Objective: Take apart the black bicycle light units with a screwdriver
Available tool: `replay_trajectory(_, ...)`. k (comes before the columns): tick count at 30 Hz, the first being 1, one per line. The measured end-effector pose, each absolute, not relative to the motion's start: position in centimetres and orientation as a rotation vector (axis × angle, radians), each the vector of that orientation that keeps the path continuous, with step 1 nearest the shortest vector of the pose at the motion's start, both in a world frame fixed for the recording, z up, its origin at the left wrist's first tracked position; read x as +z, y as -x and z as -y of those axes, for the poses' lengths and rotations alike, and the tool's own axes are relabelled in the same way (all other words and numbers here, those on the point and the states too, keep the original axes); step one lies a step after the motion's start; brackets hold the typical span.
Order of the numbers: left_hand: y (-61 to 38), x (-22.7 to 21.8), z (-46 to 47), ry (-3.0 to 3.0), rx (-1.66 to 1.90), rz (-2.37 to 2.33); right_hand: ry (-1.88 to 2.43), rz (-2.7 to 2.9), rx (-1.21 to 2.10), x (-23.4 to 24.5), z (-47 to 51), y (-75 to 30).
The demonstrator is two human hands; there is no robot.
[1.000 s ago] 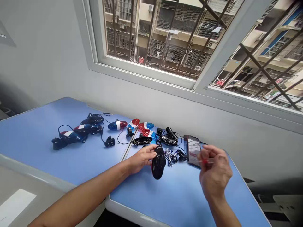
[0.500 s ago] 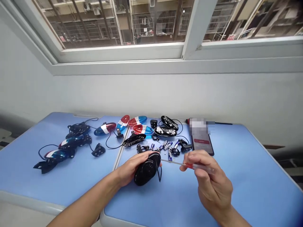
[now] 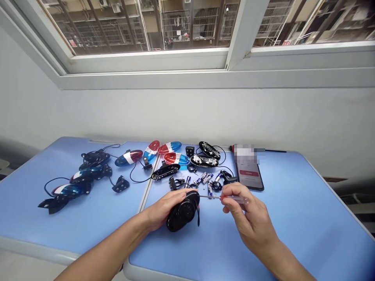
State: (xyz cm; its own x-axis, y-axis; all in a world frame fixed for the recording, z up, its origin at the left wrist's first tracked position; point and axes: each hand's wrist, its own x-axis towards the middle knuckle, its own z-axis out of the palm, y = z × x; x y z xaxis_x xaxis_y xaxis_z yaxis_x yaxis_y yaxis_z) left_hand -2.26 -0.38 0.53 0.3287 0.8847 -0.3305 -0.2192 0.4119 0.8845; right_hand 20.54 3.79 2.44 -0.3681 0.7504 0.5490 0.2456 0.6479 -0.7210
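Observation:
My left hand (image 3: 164,208) is wrapped round a black oval bicycle light housing (image 3: 182,214), its rounded speaker-like side turned toward me. A short black cable hangs from the housing's right end. Between the thumb and fingers of my right hand (image 3: 249,210) is a screwdriver (image 3: 234,199) with a clear and red handle. Its thin metal shaft points left, and the tip meets the upper right end of the housing. Whether it sits in a screw is too small to tell. Just beyond lie several loose blue-and-silver batteries (image 3: 202,178) and black clamps (image 3: 216,186).
Red-and-blue light covers (image 3: 176,159) and opened black housings (image 3: 204,161) lie toward the wall. Assembled lights with cables (image 3: 68,190) spread over the left table. A phone (image 3: 250,175) lies at the right, a dark rod-like tool (image 3: 275,151) behind it. A seam (image 3: 144,201) separates the two blue tables.
My right hand has moved left and slightly up, bringing the screwdriver closer in line with the housing. The left hand keeps its hold, almost unmoved. The view has shifted slightly.

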Motion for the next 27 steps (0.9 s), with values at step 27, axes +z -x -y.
replay_trajectory(27, 1.9, 0.1, 0.7, -0.881, 0.851, -1.098, 0.687, 2.097, 0.533, 3.2, -4.8, -21.4)
